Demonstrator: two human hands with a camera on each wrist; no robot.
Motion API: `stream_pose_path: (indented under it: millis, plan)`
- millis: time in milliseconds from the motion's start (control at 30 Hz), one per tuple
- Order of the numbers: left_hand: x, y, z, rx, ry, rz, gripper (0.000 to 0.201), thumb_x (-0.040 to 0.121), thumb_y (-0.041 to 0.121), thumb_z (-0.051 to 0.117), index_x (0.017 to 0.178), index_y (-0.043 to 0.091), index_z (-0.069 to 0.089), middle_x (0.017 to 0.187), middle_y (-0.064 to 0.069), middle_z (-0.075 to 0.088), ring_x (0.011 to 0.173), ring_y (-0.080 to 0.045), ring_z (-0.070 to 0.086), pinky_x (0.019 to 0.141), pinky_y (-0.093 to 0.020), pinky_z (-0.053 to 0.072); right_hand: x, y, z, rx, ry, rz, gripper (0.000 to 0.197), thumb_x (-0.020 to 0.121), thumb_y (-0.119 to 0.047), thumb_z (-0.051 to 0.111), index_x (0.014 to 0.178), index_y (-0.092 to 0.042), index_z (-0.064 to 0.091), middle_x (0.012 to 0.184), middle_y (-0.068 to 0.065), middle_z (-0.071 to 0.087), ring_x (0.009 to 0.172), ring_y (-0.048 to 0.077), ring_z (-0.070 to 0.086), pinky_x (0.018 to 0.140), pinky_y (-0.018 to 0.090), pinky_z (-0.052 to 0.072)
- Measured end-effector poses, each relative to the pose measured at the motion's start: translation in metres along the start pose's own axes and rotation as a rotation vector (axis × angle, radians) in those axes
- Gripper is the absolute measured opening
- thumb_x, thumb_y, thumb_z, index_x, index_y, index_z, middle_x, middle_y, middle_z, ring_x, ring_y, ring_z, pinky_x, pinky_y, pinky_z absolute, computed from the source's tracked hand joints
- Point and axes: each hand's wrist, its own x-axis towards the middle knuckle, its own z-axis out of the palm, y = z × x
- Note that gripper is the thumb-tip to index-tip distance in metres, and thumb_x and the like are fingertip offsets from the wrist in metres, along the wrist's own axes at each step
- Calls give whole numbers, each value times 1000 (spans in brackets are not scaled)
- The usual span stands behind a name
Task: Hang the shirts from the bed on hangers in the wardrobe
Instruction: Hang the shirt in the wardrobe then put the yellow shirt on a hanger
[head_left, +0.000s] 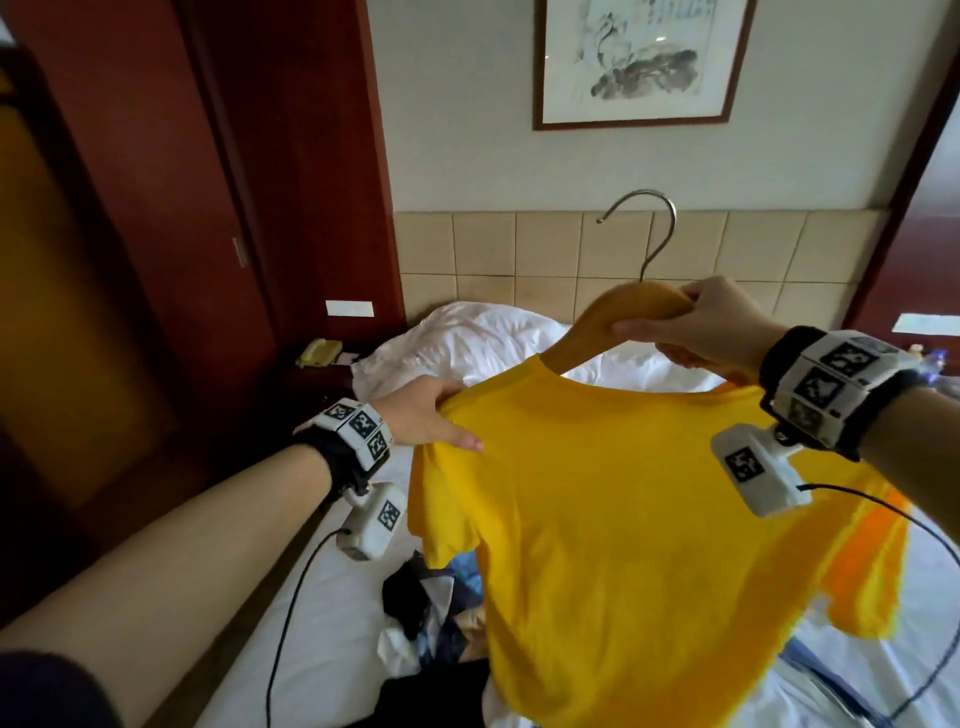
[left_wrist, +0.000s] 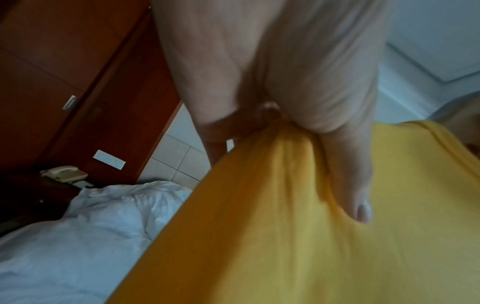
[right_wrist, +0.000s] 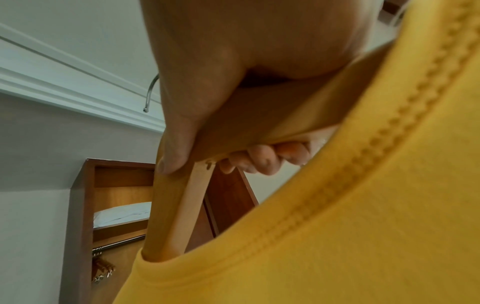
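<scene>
Above bed (head_left: 311, 597): right hand (head_left: 696, 322) clamped around wooden hanger (head_left: 639, 304); yellow shirt (head_left: 649, 519) hangs from it; left hand (head_left: 431, 415) pinches shirt shoulder; far sleeve blurred, possibly off hanger.

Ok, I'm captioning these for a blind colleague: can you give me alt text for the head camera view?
Two bare hands hold a yellow T-shirt on a wooden hanger above a white bed: the right hand grips the hanger near its metal hook, and the left hand pinches the shirt's shoulder. More clothes lie on the bed below.
</scene>
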Motion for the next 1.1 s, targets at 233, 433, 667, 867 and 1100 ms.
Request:
stream_pose_path:
  millis: [233,433,667,867,1100]
  plan:
    - [-12,-68,19,24,-6,-142,44,77,19,85,115,7,66,82,-7,74,74,-18,70,66,-22,53,-12,-1,-18,16,35,11,79,41,-63,75,86,1,71,70,24,65,62,28,56,65,38,49]
    - [-18,-76,14,208,99,-128,17,86,23,75,80,7,74,74,-4,73,67,-11,67,63,-23,51,-19,-2,-18,8,33,26,78,43,-62,75,86,2,71,72,22,66,62,27,55,62,34,48]
    - [-19,-66,33,72,244,-133,28,98,0,40,80,14,58,83,-8,62,85,-28,60,77,-33,46,-20,-6,-20,12,60,55,62,59,-53,76,91,1,71,83,28,69,65,27,57,62,31,49]
    - [-27,-48,43,-104,293,-89,18,92,16,61,106,18,50,84,5,52,75,-9,52,65,-21,38,-21,-5,-22,-14,87,82,61,65,-54,76,88,2,71,82,28,69,63,26,57,64,32,49]
    - [-28,-66,49,175,470,178,24,85,21,74,101,19,55,82,-5,61,72,-22,60,68,-42,52,-19,4,-25,-35,109,144,58,73,-50,78,89,5,69,69,15,65,61,24,56,63,31,47]
